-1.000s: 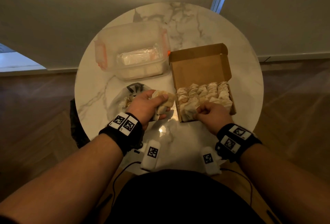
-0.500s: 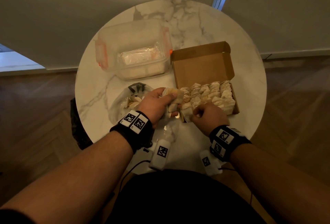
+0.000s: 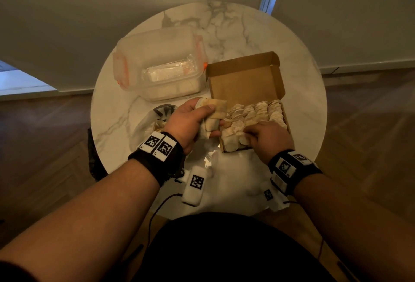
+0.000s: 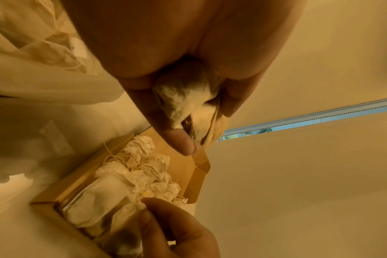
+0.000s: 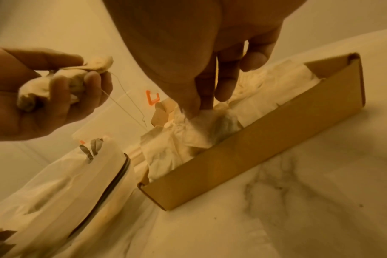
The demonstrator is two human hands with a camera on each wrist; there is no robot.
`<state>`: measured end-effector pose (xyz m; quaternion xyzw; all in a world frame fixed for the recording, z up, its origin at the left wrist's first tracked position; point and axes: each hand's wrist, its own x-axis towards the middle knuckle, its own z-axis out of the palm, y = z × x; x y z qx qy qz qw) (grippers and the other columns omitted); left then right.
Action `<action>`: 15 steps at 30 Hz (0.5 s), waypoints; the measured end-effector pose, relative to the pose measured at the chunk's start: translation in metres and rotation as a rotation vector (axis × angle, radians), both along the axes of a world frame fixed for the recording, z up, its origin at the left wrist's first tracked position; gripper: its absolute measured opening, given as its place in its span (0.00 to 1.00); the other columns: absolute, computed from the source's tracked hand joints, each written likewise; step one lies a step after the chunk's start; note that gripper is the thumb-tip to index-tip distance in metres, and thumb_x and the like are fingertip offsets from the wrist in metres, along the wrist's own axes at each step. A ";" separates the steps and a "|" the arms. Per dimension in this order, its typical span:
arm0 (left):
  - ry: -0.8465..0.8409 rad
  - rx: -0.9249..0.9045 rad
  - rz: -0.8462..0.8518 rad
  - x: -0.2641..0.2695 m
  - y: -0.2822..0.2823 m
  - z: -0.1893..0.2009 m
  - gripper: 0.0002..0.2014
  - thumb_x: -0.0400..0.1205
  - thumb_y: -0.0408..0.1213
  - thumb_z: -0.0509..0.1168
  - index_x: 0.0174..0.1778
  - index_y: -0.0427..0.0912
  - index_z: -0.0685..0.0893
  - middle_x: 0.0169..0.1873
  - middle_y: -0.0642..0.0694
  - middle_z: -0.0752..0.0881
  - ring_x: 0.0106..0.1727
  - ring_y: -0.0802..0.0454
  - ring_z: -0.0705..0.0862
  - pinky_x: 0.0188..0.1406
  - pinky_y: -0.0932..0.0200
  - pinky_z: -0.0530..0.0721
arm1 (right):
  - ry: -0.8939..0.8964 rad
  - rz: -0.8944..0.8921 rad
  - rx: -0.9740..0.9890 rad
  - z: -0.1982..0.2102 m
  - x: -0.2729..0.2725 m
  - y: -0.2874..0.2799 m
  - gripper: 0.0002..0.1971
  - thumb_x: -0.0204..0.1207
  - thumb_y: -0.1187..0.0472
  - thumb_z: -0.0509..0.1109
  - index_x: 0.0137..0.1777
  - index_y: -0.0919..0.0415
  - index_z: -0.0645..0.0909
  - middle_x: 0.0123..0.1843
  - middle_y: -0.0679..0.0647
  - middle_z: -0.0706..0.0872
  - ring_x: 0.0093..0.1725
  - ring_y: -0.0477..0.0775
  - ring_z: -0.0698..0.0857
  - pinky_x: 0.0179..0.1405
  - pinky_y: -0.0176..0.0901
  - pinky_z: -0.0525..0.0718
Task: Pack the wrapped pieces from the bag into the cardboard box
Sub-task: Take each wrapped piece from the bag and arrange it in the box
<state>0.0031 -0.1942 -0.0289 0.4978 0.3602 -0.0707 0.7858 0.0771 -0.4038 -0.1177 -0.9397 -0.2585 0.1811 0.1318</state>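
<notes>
- The cardboard box (image 3: 247, 84) sits open on the round marble table (image 3: 247, 28), lid flap raised at the far side; several rows of wrapped pieces (image 3: 256, 113) already fill most of its tray, so the packing is judged well advanced.
- The right hand (image 3: 268, 138) reaches into the near end of the box; its fingertips (image 5: 201, 108) pinch one wrapped piece (image 5: 210, 125) and seat it among the others; this piece is in the box but not yet let go.
- The left hand (image 3: 190, 122) is curled around a small bundle of pieces (image 3: 213, 113), held above the table just beside the box's left wall; a loose string hangs from it; these are not yet packed.
- The plastic bag (image 3: 148, 122) lies on the table left of the box, partly hidden by the left wrist; more pieces appear inside, count indeterminable.
- Remaining, as judged: place the held bundle, empty the bag; the lid stays open.
- A clear plastic container (image 3: 157, 61) with orange clips stands behind the bag.
</notes>
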 end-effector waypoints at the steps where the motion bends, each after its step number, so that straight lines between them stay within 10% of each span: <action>1: 0.002 0.010 0.000 0.000 0.000 0.001 0.13 0.87 0.31 0.67 0.68 0.35 0.82 0.51 0.33 0.92 0.44 0.43 0.93 0.35 0.50 0.92 | -0.007 0.007 0.013 0.002 0.000 -0.003 0.15 0.85 0.48 0.64 0.67 0.43 0.87 0.60 0.51 0.89 0.61 0.60 0.82 0.58 0.54 0.82; 9: -0.007 0.079 0.015 -0.002 0.005 0.004 0.07 0.88 0.34 0.66 0.61 0.41 0.85 0.45 0.40 0.94 0.43 0.45 0.93 0.32 0.54 0.91 | -0.061 -0.187 0.363 0.045 0.010 -0.020 0.08 0.79 0.59 0.68 0.53 0.51 0.89 0.51 0.50 0.89 0.54 0.54 0.84 0.54 0.49 0.83; 15: 0.025 -0.057 0.171 0.002 0.008 0.005 0.09 0.89 0.40 0.64 0.65 0.48 0.81 0.46 0.44 0.94 0.45 0.45 0.94 0.29 0.57 0.87 | 0.241 -0.535 0.840 0.098 0.027 -0.035 0.08 0.75 0.65 0.62 0.39 0.58 0.81 0.36 0.54 0.91 0.40 0.54 0.91 0.48 0.65 0.90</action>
